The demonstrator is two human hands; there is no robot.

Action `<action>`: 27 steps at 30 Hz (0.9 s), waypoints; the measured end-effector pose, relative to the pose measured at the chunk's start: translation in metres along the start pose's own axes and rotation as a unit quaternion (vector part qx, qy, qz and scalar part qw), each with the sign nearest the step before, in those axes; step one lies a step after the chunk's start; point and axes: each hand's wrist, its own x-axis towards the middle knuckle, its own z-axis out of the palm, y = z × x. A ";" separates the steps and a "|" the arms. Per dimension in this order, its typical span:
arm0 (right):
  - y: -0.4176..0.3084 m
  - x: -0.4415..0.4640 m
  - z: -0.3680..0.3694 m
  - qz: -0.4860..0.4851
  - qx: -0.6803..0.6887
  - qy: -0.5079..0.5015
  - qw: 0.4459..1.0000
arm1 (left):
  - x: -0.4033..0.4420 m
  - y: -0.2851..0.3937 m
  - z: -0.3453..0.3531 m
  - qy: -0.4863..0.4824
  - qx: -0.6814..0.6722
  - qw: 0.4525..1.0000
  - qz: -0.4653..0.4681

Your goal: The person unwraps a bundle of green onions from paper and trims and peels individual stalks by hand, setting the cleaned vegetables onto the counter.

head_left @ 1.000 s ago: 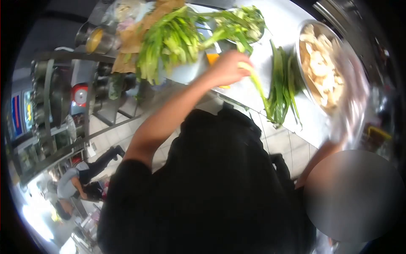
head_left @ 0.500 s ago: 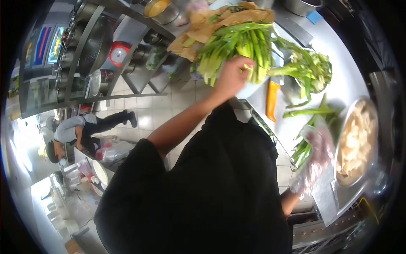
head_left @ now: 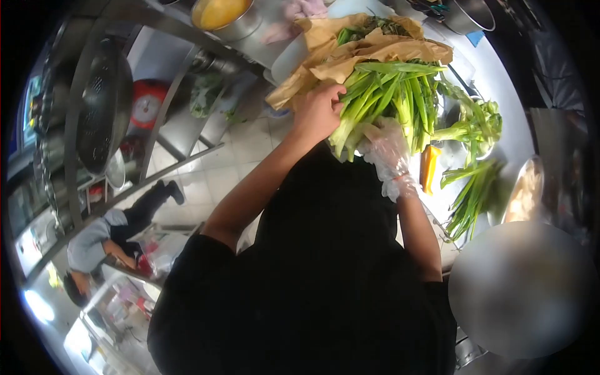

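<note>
A large bunch of leafy green vegetables (head_left: pixel 400 94) with pale stalks lies on the counter in front of me. My left hand (head_left: pixel 317 112), bare, is at the bunch's left side beside the brown paper (head_left: pixel 369 50). Its fingers are curled, and what is in them is hidden. In a clear plastic glove, my right hand (head_left: pixel 384 150) grips the stalk ends at the near side. Just right of it lies a knife with an orange handle (head_left: pixel 430 169); its blade is mostly out of sight.
Cut green stalks (head_left: pixel 481 125) fill a bowl at the right, with long green leaves (head_left: pixel 472 200) on the counter below. A tray of pale pieces (head_left: pixel 525 190) stands farther right. Metal shelving (head_left: pixel 175 100) rises at the left. Another person (head_left: pixel 100 244) bends over beyond it.
My right hand has moved from the loose leaves at the right to the bunch's stalks. My left hand has shifted left, off the bunch's middle to its edge. The view has turned.
</note>
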 end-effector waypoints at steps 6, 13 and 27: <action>-0.040 -0.028 -0.084 0.481 0.521 0.192 0.679 | 0.060 0.000 0.020 0.025 -0.007 0.988 0.151; -0.064 -0.050 -0.128 0.483 0.518 0.271 0.652 | 0.055 0.075 0.008 -0.157 -0.229 0.953 0.124; -0.046 -0.025 -0.165 0.153 -0.142 0.216 0.954 | 0.049 0.120 0.013 -0.344 -0.158 0.922 0.082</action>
